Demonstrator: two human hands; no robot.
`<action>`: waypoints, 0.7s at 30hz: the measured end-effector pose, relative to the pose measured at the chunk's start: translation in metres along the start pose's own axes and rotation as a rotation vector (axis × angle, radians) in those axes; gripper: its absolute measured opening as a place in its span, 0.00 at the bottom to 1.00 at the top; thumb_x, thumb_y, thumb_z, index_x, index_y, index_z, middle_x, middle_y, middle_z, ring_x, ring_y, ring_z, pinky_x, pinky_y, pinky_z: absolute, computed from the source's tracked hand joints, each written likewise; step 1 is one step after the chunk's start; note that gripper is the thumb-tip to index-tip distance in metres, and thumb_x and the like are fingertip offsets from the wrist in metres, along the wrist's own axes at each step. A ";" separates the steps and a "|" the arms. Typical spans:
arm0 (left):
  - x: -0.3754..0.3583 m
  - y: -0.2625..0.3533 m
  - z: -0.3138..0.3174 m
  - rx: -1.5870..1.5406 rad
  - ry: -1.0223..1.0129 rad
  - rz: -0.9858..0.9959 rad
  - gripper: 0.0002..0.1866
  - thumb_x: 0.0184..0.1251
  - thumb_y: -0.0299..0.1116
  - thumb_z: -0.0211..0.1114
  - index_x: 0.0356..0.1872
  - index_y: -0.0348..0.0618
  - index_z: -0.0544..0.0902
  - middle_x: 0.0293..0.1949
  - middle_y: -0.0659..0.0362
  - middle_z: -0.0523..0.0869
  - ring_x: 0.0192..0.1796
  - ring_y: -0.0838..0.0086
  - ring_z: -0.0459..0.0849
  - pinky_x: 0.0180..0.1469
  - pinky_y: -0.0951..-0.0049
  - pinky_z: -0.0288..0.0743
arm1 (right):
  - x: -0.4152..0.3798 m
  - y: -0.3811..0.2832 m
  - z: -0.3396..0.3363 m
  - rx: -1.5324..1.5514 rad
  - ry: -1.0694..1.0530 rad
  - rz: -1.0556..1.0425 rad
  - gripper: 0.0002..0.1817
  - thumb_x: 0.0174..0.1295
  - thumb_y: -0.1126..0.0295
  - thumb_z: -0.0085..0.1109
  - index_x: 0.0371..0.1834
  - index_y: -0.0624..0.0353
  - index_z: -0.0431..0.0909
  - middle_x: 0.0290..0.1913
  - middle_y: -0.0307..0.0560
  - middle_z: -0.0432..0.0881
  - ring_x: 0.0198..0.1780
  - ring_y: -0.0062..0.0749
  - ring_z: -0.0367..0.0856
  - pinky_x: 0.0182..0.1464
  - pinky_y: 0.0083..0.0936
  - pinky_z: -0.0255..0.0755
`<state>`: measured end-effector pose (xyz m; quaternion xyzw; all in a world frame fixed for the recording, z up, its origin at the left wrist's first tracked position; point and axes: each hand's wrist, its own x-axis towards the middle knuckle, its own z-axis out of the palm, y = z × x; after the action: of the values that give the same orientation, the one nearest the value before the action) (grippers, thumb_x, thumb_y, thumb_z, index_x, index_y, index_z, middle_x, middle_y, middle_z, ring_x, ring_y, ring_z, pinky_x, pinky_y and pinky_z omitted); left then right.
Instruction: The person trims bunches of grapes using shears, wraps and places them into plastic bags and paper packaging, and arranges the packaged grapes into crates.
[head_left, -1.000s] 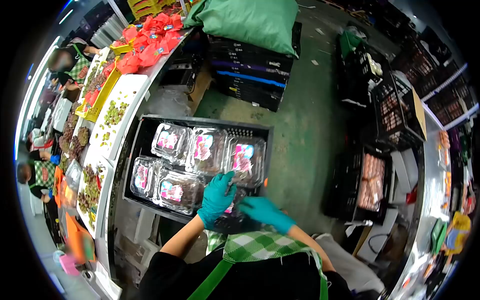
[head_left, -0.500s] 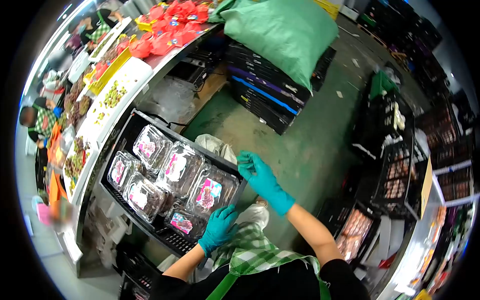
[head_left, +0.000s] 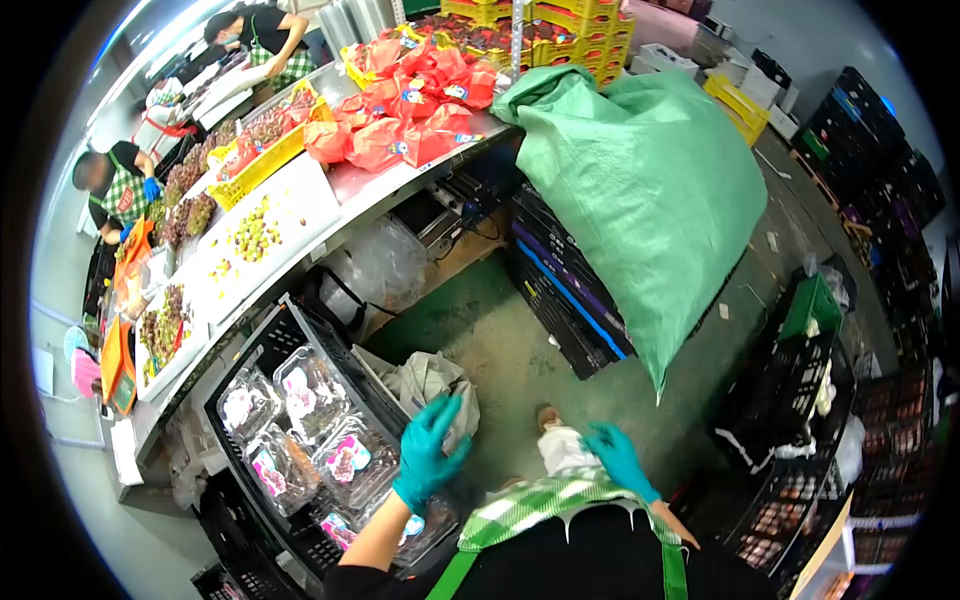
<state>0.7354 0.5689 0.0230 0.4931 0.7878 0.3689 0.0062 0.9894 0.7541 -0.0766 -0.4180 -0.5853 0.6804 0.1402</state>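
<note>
My left hand (head_left: 430, 452), in a teal glove, is raised at the right edge of a black crate (head_left: 338, 360), its fingers apart and nothing in them. Inside the crate lie several clear plastic clamshell boxes (head_left: 352, 462) with pink and white labels and dark contents. Part of the nearest boxes is covered by my left forearm. My right hand (head_left: 620, 460), gloved in teal too, is low beside my leg with fingers stretched out and empty. A crumpled whitish bag (head_left: 440, 385) sits just beyond my left hand.
A large green sack (head_left: 640, 190) rests on stacked black crates (head_left: 565, 300) ahead. Left runs a long table (head_left: 310, 195) with loose grapes, red bags (head_left: 405, 105) and a yellow crate (head_left: 270, 150); people work behind it. More black crates (head_left: 780, 390) stand at right.
The view has swung, bringing more of the table into sight. My left hand has lifted off the front box. My right hand has drawn back from the crate's corner toward my leg.
</note>
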 end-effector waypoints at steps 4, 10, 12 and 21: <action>0.051 -0.024 0.025 -0.044 0.102 -0.274 0.42 0.37 0.32 0.70 0.61 0.46 0.61 0.63 0.44 0.52 0.63 0.52 0.56 0.61 0.63 0.56 | 0.137 -0.135 0.060 -0.016 -0.263 -0.273 0.18 0.56 0.73 0.54 0.50 0.63 0.67 0.38 0.45 0.78 0.40 0.25 0.76 0.43 0.18 0.69; 0.163 -0.078 0.020 -0.068 0.392 -0.487 0.53 0.33 0.33 0.74 0.65 0.50 0.52 0.67 0.50 0.35 0.69 0.60 0.39 0.66 0.63 0.43 | 0.339 -0.306 0.204 -0.215 0.039 -1.031 0.41 0.45 0.62 0.64 0.62 0.55 0.54 0.60 0.59 0.57 0.61 0.45 0.57 0.57 0.34 0.57; 0.218 -0.113 0.017 -0.033 0.457 -0.467 0.55 0.31 0.33 0.75 0.65 0.51 0.50 0.67 0.52 0.33 0.69 0.61 0.37 0.66 0.63 0.42 | 0.401 -0.333 0.236 -0.327 0.171 -1.042 0.52 0.37 0.55 0.69 0.66 0.52 0.46 0.64 0.64 0.47 0.64 0.54 0.48 0.60 0.41 0.52; 0.475 -0.343 -0.003 0.181 0.283 -0.454 0.68 0.17 0.54 0.76 0.66 0.52 0.43 0.63 0.39 0.26 0.66 0.45 0.29 0.65 0.53 0.32 | 0.711 -0.449 0.268 -0.545 0.594 -0.802 0.64 0.27 0.31 0.60 0.67 0.43 0.36 0.66 0.65 0.32 0.65 0.69 0.35 0.56 0.65 0.41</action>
<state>0.2252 0.8558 -0.0074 0.2461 0.9010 0.3512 -0.0654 0.2243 1.1798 0.0364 -0.3574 -0.7882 0.2517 0.4332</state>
